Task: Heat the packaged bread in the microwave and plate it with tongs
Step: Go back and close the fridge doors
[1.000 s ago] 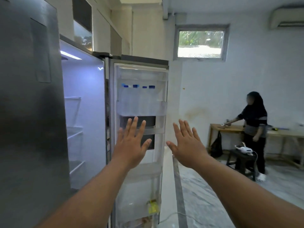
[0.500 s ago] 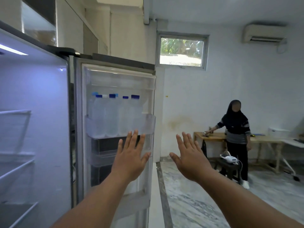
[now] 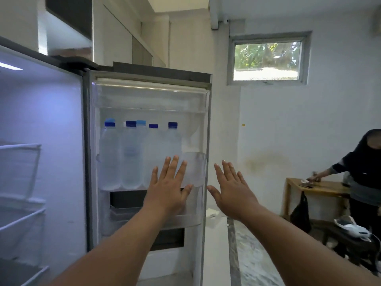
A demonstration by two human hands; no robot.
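Both hands were raised flat with fingers straight and spread, holding nothing. The left hand (image 3: pixel 168 189) was over the open fridge door (image 3: pixel 148 100), its fingertips at the shelf (image 3: pixel 195 168) holding capped bottles (image 3: pixel 132 153); whether it touched is unclear. The right hand (image 3: pixel 233 190) hung just beside the door's edge. The bottles showed no readable labels. The bread was not in view.

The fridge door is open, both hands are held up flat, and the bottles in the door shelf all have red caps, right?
Not quite. The head view shows the bottles have blue caps, not red. The rest holds: the fridge door is open, and the left hand and right hand are held up flat.
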